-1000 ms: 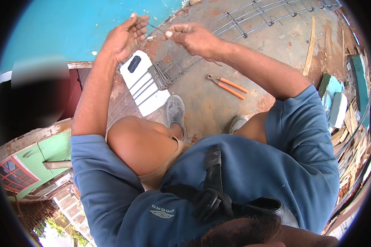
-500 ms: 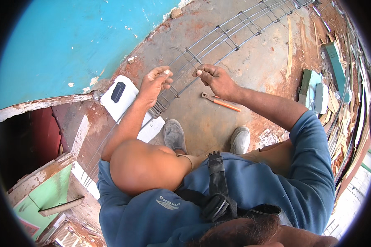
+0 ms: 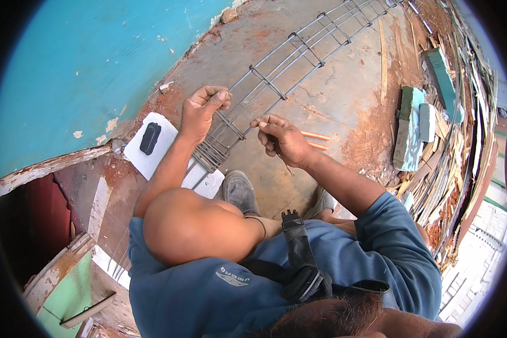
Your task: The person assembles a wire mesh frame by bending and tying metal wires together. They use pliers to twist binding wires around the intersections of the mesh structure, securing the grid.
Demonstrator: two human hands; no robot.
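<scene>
A long cage of steel reinforcing bars (image 3: 301,47) runs diagonally across the floor, with stirrups tied along it and bunched stirrups (image 3: 209,156) at its near end. My left hand (image 3: 205,114) is closed in a pinch at the cage's left edge; what its fingertips hold is too small to make out. On the cage's right side, my right hand (image 3: 283,138) is closed, with a thin wire (image 3: 288,167) trailing below its fingers. Behind that hand lie pincers with orange handles (image 3: 316,145), their jaws hidden.
A white board (image 3: 162,125) bearing a dark oblong object (image 3: 150,138) lies by the blue wall (image 3: 101,67). Broken painted blocks (image 3: 409,129), splintered wood (image 3: 434,174) and long rods are heaped at the right. My shoe (image 3: 239,191) stands near the cage's end.
My right hand has come nearer, down along the cage, and now partly covers the pincers. My left hand stays in its pinch near the bars. The view has shifted slightly.
</scene>
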